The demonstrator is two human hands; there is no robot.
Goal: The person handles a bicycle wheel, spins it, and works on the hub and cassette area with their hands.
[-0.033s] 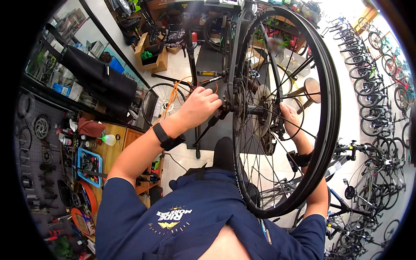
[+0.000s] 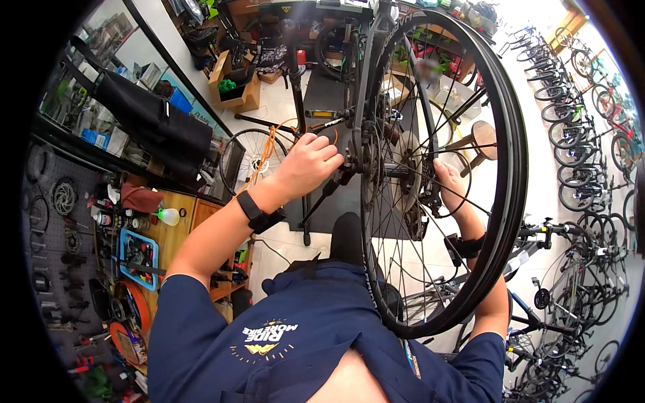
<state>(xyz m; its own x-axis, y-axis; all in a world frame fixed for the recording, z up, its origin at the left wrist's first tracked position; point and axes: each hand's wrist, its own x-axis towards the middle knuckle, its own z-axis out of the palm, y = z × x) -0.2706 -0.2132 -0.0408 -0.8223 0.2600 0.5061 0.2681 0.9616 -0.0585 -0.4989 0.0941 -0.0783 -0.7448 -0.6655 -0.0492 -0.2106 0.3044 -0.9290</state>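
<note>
A black bicycle wheel (image 2: pixel 514 161) with spokes and a disc rotor stands upright before me, its hub between the dark frame arms (image 2: pixel 366 87). On the hub's left side is my left hand (image 2: pixel 313 164), closed with fingers curled together at the axle end; what they pinch is hidden. My right hand (image 2: pixel 450 183) is on the wheel's other side, beside the rear derailleur (image 2: pixel 426 191), partly seen past the spokes. Its fingers are bent against the frame end; I cannot make out what they grip. An orange cord (image 2: pixel 267 151) hangs just beyond my left wrist.
A wooden bench (image 2: pixel 176 208) with a blue tray (image 2: pixel 122 258) of tools stands at the left. Beyond lie a cardboard box (image 2: pixel 250 94), a smaller wheel (image 2: pixel 228 151) and a dark mat (image 2: pixel 322 211). A round stool (image 2: pixel 484 138) and rows of bicycles (image 2: pixel 571 154) fill the right.
</note>
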